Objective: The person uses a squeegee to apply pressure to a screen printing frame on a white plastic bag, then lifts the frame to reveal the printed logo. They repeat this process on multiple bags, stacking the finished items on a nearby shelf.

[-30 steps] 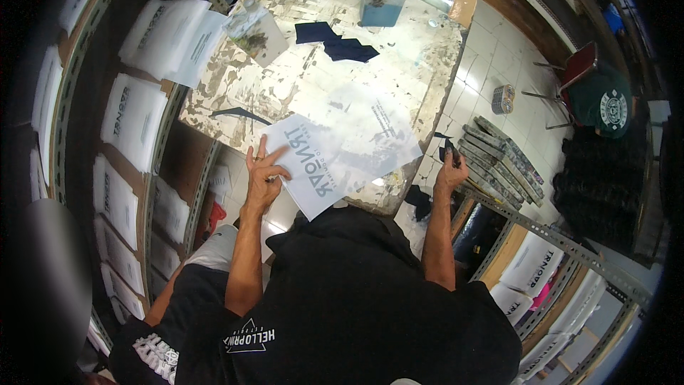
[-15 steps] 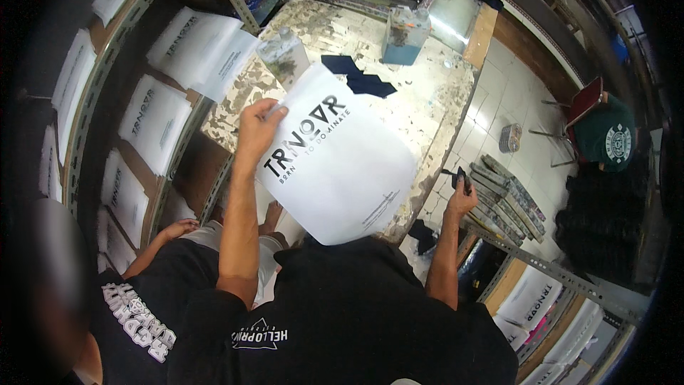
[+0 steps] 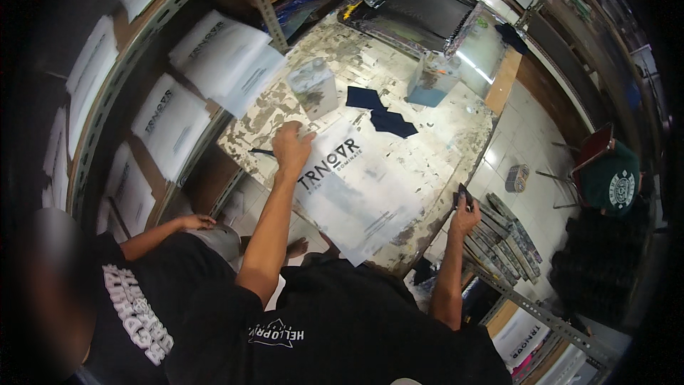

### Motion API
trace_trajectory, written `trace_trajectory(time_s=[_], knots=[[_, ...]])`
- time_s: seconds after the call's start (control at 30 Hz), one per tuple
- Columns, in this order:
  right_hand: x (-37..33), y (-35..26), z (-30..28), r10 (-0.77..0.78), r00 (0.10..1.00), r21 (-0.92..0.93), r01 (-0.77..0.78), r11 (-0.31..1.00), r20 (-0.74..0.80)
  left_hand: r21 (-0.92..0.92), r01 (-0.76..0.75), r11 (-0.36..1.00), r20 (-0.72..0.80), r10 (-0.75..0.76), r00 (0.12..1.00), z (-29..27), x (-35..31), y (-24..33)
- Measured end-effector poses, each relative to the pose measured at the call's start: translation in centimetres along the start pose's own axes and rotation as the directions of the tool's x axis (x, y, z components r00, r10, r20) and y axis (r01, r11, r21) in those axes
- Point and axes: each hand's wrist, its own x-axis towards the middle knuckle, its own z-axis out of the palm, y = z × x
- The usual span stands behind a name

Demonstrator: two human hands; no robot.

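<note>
A frosted, see-through plastic sheet (image 3: 370, 207) with black lettering lies over the near part of a paint-stained table (image 3: 449, 135). My left hand (image 3: 291, 148) pinches its upper left corner. A thin dark stick-like thing (image 3: 263, 152) shows beside that hand. My right hand (image 3: 467, 217), off the table's right edge, is closed around a small black cloth (image 3: 460, 196). Beyond the sheet lie dark navy fabric pieces (image 3: 392, 123), with a clear plastic container (image 3: 313, 89) on their left and one with blue liquid (image 3: 431, 82) behind them.
Metal shelves on the left hold stacks of printed plastic sheets (image 3: 171, 125). A co-worker in a black shirt (image 3: 135, 306) stands close on my left. A framed screen (image 3: 420, 11) lies at the table's far end. Stained boards (image 3: 509, 235) and a chair (image 3: 598, 157) are on the right.
The plastic sheet has come down from a raised position onto the table, and my left hand has lowered with it. My right hand still grips the cloth. The whole view has shifted slightly.
</note>
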Motion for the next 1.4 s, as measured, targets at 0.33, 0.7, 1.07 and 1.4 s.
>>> trace_trajectory(time_s=[0.33, 0.7, 1.07, 1.4], knots=[[10.9, -15.9, 9.4, -0.490, 0.869, 0.282, 0.454, 0.845, 0.067, -0.454, -0.248, 0.856, -0.415, 0.043, 0.909, -0.5, 2.2, 10.7], [9.4, -23.9, 16.9, -0.593, 0.775, 0.424, 0.472, 0.773, 0.219, -0.626, 0.100, 0.773, -0.018, -0.142, 0.990, 0.2, 8.4, 1.1], [3.7, -28.7, 23.7, -0.809, 0.494, 0.464, 0.662, 0.588, 0.320, -0.713, 0.086, 0.695, 0.094, -0.027, 0.995, 0.8, 8.3, 3.0], [3.3, -25.8, 23.5, -0.636, 0.626, 0.350, 0.532, 0.771, 0.452, -0.243, -0.216, 0.946, 0.012, 0.226, 0.974, -3.7, 10.1, 6.6]])
